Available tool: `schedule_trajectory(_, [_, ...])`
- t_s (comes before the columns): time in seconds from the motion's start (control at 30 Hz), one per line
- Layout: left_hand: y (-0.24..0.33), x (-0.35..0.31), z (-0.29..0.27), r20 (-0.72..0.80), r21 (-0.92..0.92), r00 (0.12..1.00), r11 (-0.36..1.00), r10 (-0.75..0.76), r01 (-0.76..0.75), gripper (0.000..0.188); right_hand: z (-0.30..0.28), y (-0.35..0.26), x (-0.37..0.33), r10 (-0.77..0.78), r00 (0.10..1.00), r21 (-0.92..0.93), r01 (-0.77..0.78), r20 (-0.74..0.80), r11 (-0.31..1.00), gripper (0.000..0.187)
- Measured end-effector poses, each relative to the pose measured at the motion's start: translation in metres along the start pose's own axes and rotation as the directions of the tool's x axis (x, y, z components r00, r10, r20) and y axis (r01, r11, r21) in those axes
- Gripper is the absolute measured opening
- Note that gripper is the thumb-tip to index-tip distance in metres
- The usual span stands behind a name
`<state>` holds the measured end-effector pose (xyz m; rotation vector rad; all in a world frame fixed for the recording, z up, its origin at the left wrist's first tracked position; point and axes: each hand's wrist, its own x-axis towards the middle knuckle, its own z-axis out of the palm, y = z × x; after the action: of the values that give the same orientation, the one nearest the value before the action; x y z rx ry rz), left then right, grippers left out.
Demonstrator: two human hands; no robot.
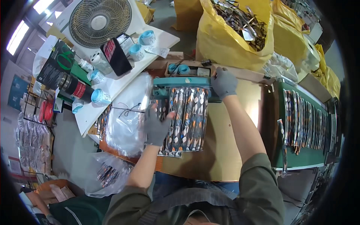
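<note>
A teal bar-shaped device, which looks like a bag sealer [182,81], lies across the far side of the worktable. At its right end my gloved right hand [224,83] is closed around the bar's end. A row of slim, patterned black, white and orange packets [187,120] lies side by side, their far ends against the device; a clear bag seems to cover them. My gloved left hand [157,125], slightly blurred, is at the packets' left edge, thumb spread out over them. More such packets show partly underneath.
Flat clear plastic bags [125,116] are stacked at left. A white table [165,39] holds a fan [100,22], phone [115,56], tumbler [75,87] and blue rolls. A green conveyor [303,159] carries packets at right. A yellow sack [232,48] of scraps stands beyond.
</note>
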<state>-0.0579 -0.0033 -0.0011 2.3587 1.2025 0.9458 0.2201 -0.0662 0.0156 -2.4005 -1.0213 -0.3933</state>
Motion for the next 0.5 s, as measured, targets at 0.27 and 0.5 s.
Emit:
schedule_trajectory(0.27, [-0.051, -0.024, 0.005, 0.231, 0.246, 0.963, 0.966, -0.136, 0.078, 0.073, -0.025, -0.005, -0.005, 0.115, 0.977, 0.043, -0.125, 0.177, 0.991, 0.030])
schedule_trajectory(0.5, [-0.065, -0.024, -0.022, 0.477, 0.217, 0.842, 0.962, -0.254, 0.168, 0.063, 0.002, -0.042, -0.166, 0.022, 0.725, 0.641, -0.622, 0.688, 0.450, 0.067])
